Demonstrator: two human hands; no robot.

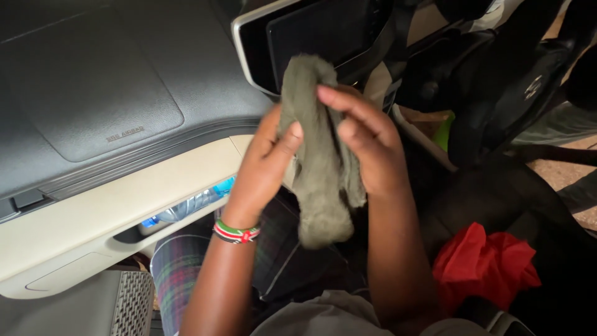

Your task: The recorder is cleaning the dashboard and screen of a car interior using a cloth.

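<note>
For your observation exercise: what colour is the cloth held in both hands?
The cloth is a dull olive-grey, plain and unpatterned, seen in the head view.

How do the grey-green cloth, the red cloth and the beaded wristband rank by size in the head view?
1. Grey-green cloth, though nearness to the camera may enlarge it.
2. Red cloth, looking similar, so unsure.
3. Beaded wristband, clearly smallest.

Fuzzy matt grey-green cloth point(320, 162); grained matt dashboard point(93, 93); glossy black screen point(317, 31); crumpled red cloth point(485, 261).
</note>
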